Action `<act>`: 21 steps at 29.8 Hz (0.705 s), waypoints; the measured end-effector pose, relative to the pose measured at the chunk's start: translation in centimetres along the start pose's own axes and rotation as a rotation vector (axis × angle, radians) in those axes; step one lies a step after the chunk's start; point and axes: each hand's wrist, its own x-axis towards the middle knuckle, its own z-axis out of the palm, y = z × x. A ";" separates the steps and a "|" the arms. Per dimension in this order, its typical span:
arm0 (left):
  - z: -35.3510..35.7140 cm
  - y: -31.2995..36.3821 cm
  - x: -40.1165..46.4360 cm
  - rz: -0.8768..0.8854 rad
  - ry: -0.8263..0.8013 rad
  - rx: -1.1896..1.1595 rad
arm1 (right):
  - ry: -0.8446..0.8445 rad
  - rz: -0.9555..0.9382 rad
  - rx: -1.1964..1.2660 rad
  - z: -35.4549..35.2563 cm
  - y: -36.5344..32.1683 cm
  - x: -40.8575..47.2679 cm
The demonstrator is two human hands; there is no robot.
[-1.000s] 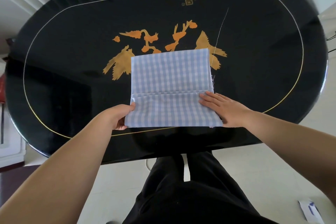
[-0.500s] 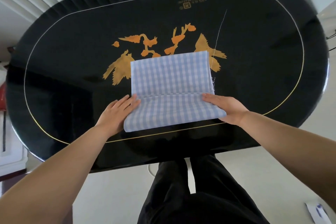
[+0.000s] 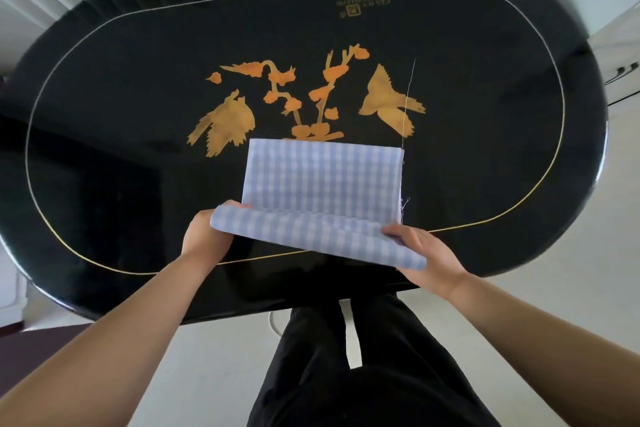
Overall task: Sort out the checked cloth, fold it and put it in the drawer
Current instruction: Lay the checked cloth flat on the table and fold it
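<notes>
Now two hands, left hand [image 3: 204, 239] and right hand [image 3: 427, 258], grip one checked cloth [image 3: 322, 180].

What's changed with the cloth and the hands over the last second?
Both hands took hold of the checked cloth: the left hand and the right hand, which a second ago lay flat at its sides, now grip the near corners and have lifted the near edge off the black table. The far part still lies flat, and the loose thread is still at its right edge.
</notes>
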 end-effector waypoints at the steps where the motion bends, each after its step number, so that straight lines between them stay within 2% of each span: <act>1: -0.3 0.0 0.1 0.049 -0.010 0.090 | 0.024 -0.006 -0.010 0.2 -0.1 0.0; 3: -0.8 0.2 0.6 0.011 -0.039 0.116 | 0.130 0.110 0.017 0.1 -0.9 0.7; 5: -2.4 0.9 1.2 -0.034 0.014 0.005 | 0.229 0.228 0.009 -0.3 -1.5 2.1; 8: -3.5 1.9 2.5 0.005 0.046 0.011 | 0.191 0.303 -0.066 -1.3 -2.2 4.1; 12: -3.9 2.5 4.5 -0.012 0.083 -0.032 | 0.224 0.404 0.015 -2.3 -2.5 5.6; 17: -4.1 3.5 5.0 -0.042 0.039 -0.181 | 0.170 0.548 -0.026 -3.5 -2.8 7.4; 21: -4.1 3.8 4.4 -0.066 -0.023 -0.252 | 0.065 0.643 -0.040 -3.4 -2.7 7.0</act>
